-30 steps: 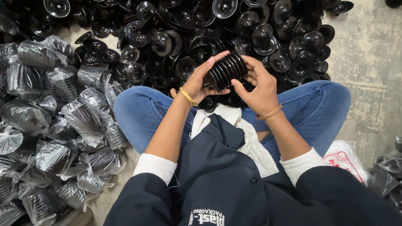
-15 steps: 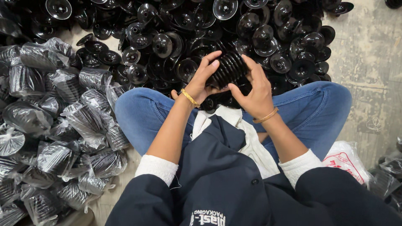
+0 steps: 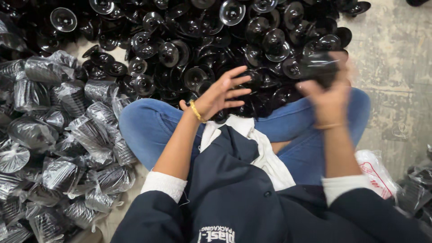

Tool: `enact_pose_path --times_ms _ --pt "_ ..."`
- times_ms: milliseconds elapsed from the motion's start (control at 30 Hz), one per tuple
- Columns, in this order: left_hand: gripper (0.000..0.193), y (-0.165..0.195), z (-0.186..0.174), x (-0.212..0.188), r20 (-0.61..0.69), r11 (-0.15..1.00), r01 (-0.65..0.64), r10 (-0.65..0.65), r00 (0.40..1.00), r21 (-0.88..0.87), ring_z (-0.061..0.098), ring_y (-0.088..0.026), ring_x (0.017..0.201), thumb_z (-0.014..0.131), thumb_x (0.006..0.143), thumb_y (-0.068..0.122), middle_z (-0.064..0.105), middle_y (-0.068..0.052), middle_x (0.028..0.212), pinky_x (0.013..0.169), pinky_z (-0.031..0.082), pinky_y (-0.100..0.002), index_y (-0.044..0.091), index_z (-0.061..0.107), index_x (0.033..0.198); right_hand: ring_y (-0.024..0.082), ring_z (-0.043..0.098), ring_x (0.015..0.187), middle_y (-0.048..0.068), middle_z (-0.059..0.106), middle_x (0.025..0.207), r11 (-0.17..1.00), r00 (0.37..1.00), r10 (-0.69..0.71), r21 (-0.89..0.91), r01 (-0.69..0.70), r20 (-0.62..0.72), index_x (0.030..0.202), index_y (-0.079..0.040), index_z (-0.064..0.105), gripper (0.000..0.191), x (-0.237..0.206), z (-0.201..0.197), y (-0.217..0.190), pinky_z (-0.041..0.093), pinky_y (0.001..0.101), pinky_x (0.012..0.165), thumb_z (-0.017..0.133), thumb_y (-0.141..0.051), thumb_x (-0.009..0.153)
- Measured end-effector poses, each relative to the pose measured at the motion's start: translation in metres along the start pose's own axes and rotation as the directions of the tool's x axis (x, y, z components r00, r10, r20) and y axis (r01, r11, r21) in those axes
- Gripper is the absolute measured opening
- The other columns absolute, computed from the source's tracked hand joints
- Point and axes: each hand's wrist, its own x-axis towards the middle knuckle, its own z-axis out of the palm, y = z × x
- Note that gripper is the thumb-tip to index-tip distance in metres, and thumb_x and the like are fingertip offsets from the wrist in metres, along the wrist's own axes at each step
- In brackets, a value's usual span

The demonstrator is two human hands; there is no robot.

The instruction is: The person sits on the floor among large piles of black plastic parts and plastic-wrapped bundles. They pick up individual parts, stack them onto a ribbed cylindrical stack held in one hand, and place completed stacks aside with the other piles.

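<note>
My left hand [image 3: 222, 92] is open with fingers spread, hovering over the near edge of a heap of loose black plastic discs [image 3: 202, 40]. Off to the right, my right hand [image 3: 328, 96] is blurred with motion. It grips a stack of black discs [image 3: 321, 66] raised above my right knee. I sit cross-legged in blue jeans, the heap just beyond my legs.
Many clear bags packed with stacked black discs [image 3: 54, 135] are heaped on my left. A white bag with red print [image 3: 375, 173] lies by my right knee, more packed bags [image 3: 416, 189] beyond it. Bare concrete floor [image 3: 396, 67] shows at the right.
Both hands held the stack together in front of me; now my right hand has carried it off to the right, and my left hand has let go and spread open.
</note>
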Motion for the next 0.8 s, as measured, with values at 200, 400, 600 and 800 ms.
enact_pose_path --times_ms 200,400,600,800 --pt "0.050 -0.014 -0.022 0.007 -0.361 0.984 0.078 -0.014 0.932 0.163 0.066 -0.018 0.115 0.059 0.101 0.039 0.065 -0.009 0.134 0.096 0.056 -0.035 0.012 0.054 0.142 0.024 0.060 0.128 0.006 0.052 0.146 0.860 0.776 0.272 0.506 0.070 -0.569 0.152 -0.015 0.026 0.093 -0.018 -0.156 0.102 0.053 0.0478 0.095 0.089 -0.016 0.084" --pt "0.024 -0.034 -0.051 0.007 -0.502 0.811 0.065 0.294 0.814 0.581 0.072 -0.012 0.092 0.059 0.103 0.014 0.075 -0.007 0.111 0.077 0.057 -0.023 0.005 0.066 0.125 0.025 0.066 0.128 0.006 0.051 0.145 0.917 0.791 0.364 0.340 -0.210 -0.491 0.155 -0.010 0.019 0.100 -0.041 -0.153 0.185 0.060 0.0422 0.106 0.093 0.000 0.090" --pt "0.021 -0.029 -0.053 0.003 -0.477 0.731 0.073 0.364 0.800 0.679 0.073 -0.010 0.088 0.060 0.102 0.011 0.076 -0.007 0.107 0.077 0.059 -0.024 0.003 0.067 0.121 0.021 0.062 0.130 -0.003 0.034 0.143 0.872 0.894 0.180 0.487 0.048 -0.410 0.158 -0.014 -0.010 0.119 0.079 -0.157 0.164 0.062 0.0361 0.106 0.084 0.018 0.092" --pt "0.016 -0.011 -0.040 -0.006 -0.510 0.571 0.163 0.524 0.682 0.805 0.074 -0.013 0.085 0.065 0.097 0.008 0.073 -0.006 0.102 0.074 0.058 -0.026 0.005 0.071 0.111 0.013 0.046 0.090 0.007 0.048 0.110 0.932 0.976 -0.017 0.349 0.094 -0.219 0.166 -0.001 0.039 0.067 0.107 -0.125 0.136 0.047 0.0301 0.087 0.073 0.010 0.110"
